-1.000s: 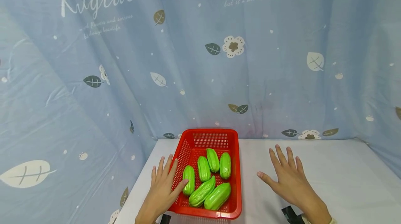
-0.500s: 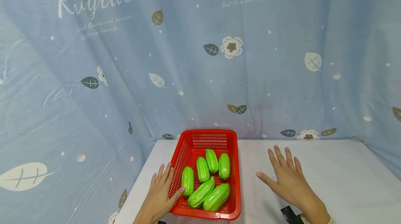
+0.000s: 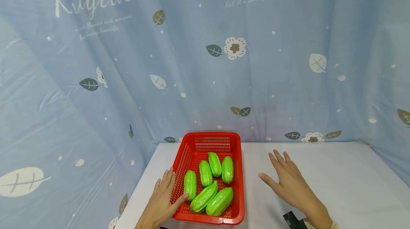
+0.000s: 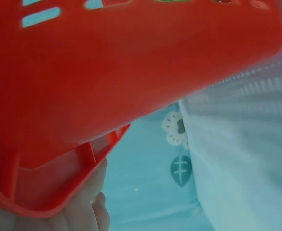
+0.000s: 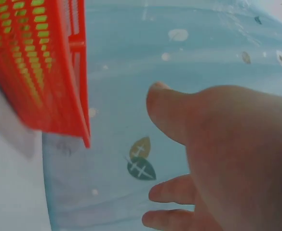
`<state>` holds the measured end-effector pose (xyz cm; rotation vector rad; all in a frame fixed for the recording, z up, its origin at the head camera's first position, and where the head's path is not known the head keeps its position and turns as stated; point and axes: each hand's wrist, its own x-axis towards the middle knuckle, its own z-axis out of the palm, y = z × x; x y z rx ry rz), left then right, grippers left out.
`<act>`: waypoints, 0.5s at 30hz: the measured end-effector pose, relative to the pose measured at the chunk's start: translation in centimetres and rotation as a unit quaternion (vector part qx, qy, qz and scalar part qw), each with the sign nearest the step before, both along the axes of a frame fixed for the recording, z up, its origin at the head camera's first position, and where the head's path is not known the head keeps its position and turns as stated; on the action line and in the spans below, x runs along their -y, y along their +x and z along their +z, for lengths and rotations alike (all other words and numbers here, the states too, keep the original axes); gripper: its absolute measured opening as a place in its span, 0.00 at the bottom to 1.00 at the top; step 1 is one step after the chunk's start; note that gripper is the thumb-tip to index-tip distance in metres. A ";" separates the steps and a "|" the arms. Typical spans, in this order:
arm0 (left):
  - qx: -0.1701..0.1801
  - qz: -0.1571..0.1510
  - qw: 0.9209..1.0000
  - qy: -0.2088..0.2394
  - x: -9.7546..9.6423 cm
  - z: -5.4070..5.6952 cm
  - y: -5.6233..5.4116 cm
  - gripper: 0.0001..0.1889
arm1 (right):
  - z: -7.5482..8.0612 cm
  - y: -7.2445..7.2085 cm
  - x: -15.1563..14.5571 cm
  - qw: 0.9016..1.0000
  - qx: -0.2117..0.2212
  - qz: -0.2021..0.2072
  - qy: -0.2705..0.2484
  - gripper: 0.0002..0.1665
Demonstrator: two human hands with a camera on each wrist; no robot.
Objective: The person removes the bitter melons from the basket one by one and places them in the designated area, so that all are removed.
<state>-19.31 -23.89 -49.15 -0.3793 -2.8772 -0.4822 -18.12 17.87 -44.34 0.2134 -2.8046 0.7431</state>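
Observation:
A red plastic basket (image 3: 238,200) with slotted walls holds several shiny green gourd-like vegetables (image 3: 205,197) with ridged skins. My left hand (image 3: 160,200) lies along the basket's left side, fingers straight, thumb reaching over the rim near the leftmost vegetable. In the left wrist view the basket's wall (image 4: 121,72) fills the upper part, with the left hand (image 4: 90,207) right at the underside of its rim. To the right of the basket, my right hand (image 3: 293,188) hovers over the table with fingers extended and nothing in them. The right wrist view shows its thumb and fingers apart from the basket.
A white table surface (image 3: 346,175) extends to the right of the basket. Behind it and along the left hangs a blue curtain (image 3: 272,79) printed with leaves, flowers and lettering. A black wrist strap (image 3: 293,220) shows at the right wrist.
My left hand has drawn back and lower along the basket's left side, closer to its rim. My right hand has turned and shifted slightly left. The basket has kept its place on the table.

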 end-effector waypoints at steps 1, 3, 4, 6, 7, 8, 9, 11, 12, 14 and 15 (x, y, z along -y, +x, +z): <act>0.003 0.000 1.000 0.002 0.1 0.0 0.0 0.47 | 0.1 0.0 0.2 1.000 0.000 0.005 -0.008 0.54; 0.008 0.001 1.000 0.008 0.2 -0.1 0.1 0.47 | 0.5 0.0 0.5 1.000 0.003 0.014 -0.028 0.52; 0.010 0.002 1.000 0.010 0.2 -0.2 0.2 0.47 | 0.8 0.0 0.8 0.999 0.007 0.018 -0.039 0.51; 0.010 0.002 1.000 0.012 0.1 -0.2 0.2 0.48 | 1.3 -0.1 1.2 0.998 0.013 0.027 -0.064 0.49; 0.009 0.002 1.000 0.012 0.1 -0.2 0.2 0.48 | 1.5 -0.2 1.5 0.997 0.014 0.032 -0.075 0.49; 0.007 0.002 1.000 0.011 0.1 -0.2 0.2 0.48 | 1.8 -0.4 1.7 0.996 0.013 0.036 -0.086 0.48; 0.007 0.002 1.000 0.011 0.0 -0.2 0.2 0.48 | 2.0 -0.5 2.0 0.994 0.012 0.041 -0.097 0.47; 0.004 -0.001 1.000 0.012 0.0 -0.2 0.2 0.48 | 2.6 -0.7 2.6 0.991 0.009 0.052 -0.120 0.44; 0.006 0.000 1.000 0.012 -0.1 -0.1 0.1 0.48 | 2.8 -0.8 2.9 0.990 0.010 0.056 -0.131 0.42; 0.010 0.001 1.000 0.012 -0.1 -0.1 0.1 0.49 | 3.3 -1.1 3.6 0.986 0.014 0.063 -0.152 0.40; 0.014 0.002 1.000 0.013 -0.1 -0.1 0.0 0.49 | 3.6 -1.2 3.9 0.984 0.015 0.070 -0.163 0.40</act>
